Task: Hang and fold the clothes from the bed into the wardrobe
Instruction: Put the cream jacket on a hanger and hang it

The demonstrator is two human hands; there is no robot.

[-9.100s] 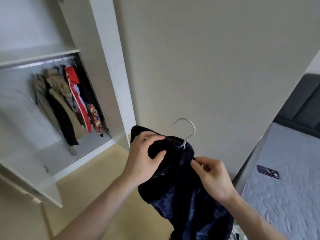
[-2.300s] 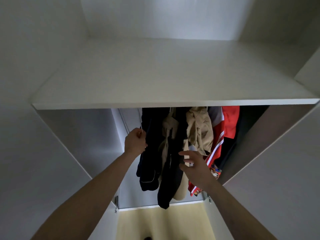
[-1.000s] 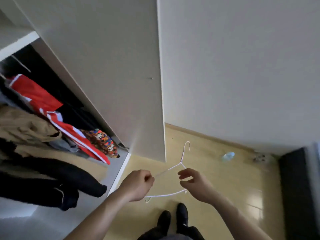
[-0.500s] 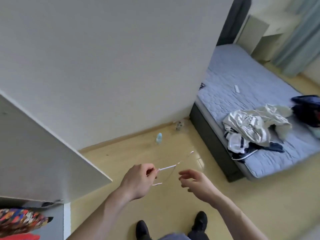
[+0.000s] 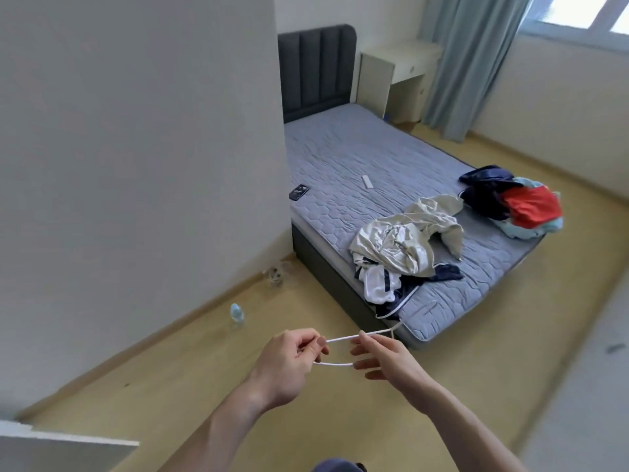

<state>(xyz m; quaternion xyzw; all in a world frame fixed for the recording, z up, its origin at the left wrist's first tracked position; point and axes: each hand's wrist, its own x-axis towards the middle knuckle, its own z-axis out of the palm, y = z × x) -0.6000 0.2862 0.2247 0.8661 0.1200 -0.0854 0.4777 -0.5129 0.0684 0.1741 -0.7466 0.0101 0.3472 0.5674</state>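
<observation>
Both hands (image 5: 286, 362) (image 5: 384, 362) hold hanger (image 5: 337, 339) — open floor (image 5: 442, 386) before bed (image 5: 357, 158) edge

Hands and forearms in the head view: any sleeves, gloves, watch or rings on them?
None show. The left hand and right hand are bare, and both forearms are uncovered to the frame's bottom edge; no sleeve cuff, glove, watch or ring shows.

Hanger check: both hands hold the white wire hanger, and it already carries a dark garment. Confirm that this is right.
Not quite. The head view shows the white wire hanger bare: no garment hangs on it. The rest stands: the left hand and the right hand both hold it. The clothes lie on the bed, a cream pile and a dark, red and light-blue pile.
</observation>
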